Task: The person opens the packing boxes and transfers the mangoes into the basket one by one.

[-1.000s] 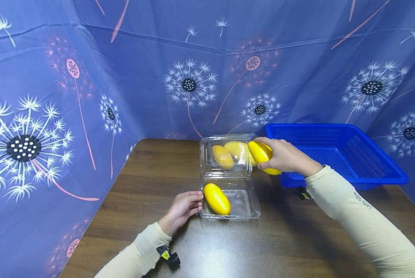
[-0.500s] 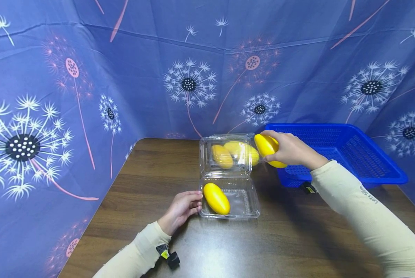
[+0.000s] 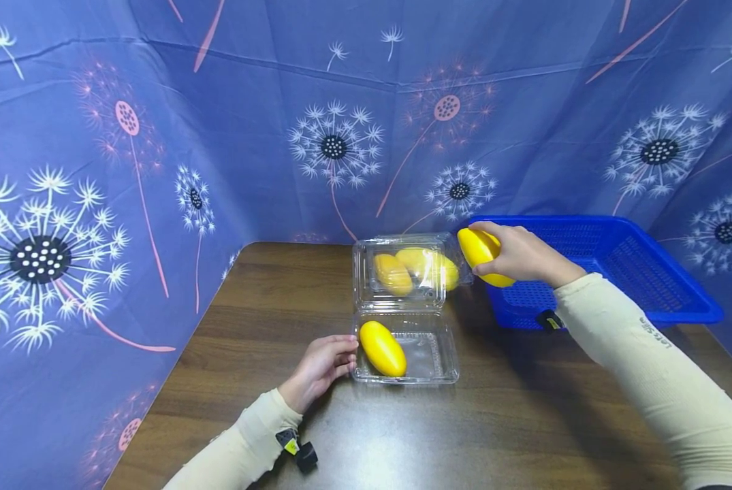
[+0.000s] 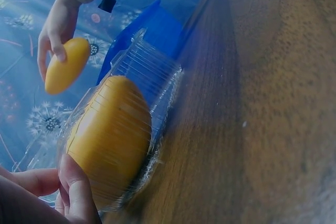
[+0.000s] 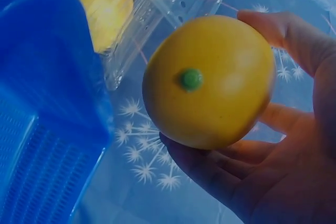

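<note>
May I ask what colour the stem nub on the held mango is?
The stem nub is green, showing best in the right wrist view.

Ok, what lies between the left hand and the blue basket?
In the head view: the clear container with one yellow fruit inside, then a strip of wooden tabletop before the basket.

A yellow fruit (image 5: pixel 220 98) (green-nubbed) is held aloft, tilted — the clear plastic box (image 3: pixel 423 350) lies open.
</note>
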The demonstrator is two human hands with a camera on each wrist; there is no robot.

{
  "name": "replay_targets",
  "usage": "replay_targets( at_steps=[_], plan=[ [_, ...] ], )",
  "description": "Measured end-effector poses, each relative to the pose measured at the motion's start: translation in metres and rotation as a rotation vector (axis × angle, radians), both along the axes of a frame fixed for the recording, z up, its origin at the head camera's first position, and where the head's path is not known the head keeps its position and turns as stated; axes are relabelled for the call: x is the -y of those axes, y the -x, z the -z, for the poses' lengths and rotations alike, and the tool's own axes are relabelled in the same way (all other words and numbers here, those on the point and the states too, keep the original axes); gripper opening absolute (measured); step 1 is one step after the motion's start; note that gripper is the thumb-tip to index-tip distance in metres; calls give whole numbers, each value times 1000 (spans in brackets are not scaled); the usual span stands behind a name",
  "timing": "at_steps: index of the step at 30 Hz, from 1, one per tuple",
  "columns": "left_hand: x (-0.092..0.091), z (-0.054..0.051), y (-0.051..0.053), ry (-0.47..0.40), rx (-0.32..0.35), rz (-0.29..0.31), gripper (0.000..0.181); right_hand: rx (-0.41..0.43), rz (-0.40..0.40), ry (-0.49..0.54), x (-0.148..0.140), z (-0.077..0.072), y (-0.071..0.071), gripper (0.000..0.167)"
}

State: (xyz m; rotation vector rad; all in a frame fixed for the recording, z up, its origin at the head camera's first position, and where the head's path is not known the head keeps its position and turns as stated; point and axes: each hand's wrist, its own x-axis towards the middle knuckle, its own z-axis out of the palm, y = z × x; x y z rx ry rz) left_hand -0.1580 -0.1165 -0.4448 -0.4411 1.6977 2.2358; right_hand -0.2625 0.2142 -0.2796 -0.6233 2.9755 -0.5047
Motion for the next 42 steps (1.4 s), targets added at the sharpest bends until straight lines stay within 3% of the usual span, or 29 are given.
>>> replay_targets(
  at_steps=[42],
  plan=[
    [1, -2, -2, -6, -3, 6, 31, 89, 124, 27, -35, 8, 31, 83]
  ],
)
